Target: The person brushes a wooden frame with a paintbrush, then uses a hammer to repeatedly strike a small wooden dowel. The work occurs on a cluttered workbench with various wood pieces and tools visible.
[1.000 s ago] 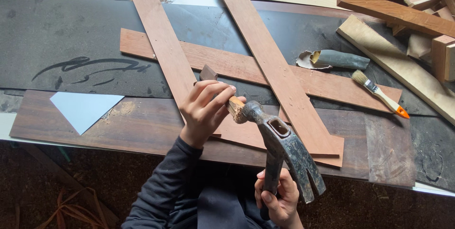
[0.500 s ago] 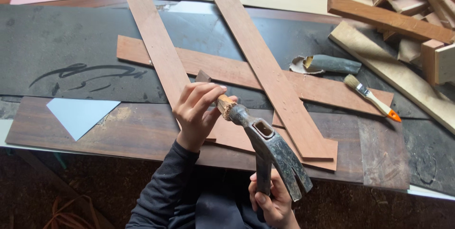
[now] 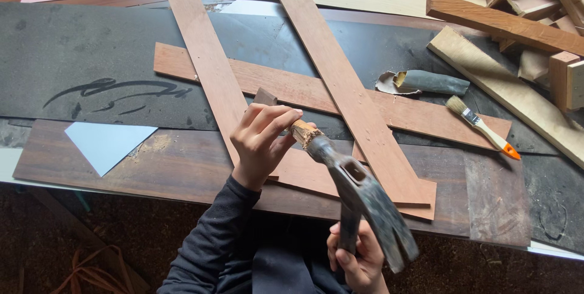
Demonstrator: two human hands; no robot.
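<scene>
My left hand [image 3: 258, 145] rests on crossed reddish wooden slats [image 3: 340, 87], thumb and fingers pinched together at the tips. Whatever sits in the pinch is too small to see. My right hand [image 3: 356, 257] grips the handle of a dark, worn claw hammer [image 3: 359, 187] low in the view. The hammer's tan striking end almost touches my left fingertips, and its claw points down to the right. A small dark wood block [image 3: 264, 95] pokes out just above my left fingers. The slats lie across a dark brown board [image 3: 121, 166] on a black mat [image 3: 73, 63].
A paintbrush with an orange handle tip [image 3: 480, 127] and a grey squeezed tube [image 3: 429, 81] lie to the right. Offcut timber [image 3: 523, 8] is piled at the top right. A pale blue paper piece [image 3: 106, 142] lies at the left. A dark sleeve and lap fill the bottom edge.
Almost nothing differs. The hammer's striking end stays by my left fingertips with only small shifts, and both hands keep their hold.
</scene>
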